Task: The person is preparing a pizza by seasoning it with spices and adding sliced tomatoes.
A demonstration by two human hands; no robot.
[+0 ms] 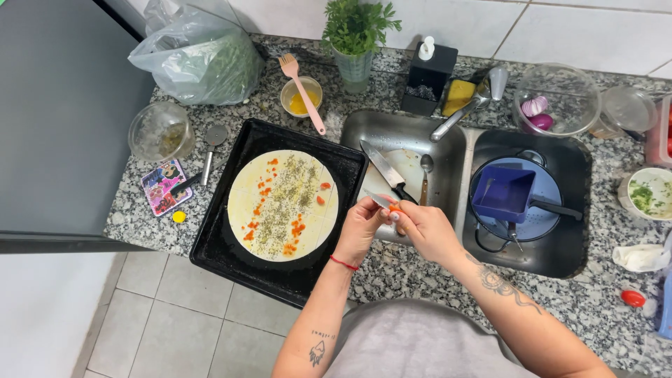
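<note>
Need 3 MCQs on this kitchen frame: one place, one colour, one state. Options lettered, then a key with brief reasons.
1. Where does the big knife lie?
A. in the left sink basin
B. on the black tray
C. on the floor

2. What colour is the square container in the right basin?
A. red
B. blue
C. white

3. What are the hands doing?
A. resting flat on the counter
B. together over a small orange piece
C. lifting the tray

Key: 1 A, it lies on a board in the left basin. 2 B, it is plainly blue. 3 B, the left hand and right hand meet at the orange piece, beside the black tray.
</note>
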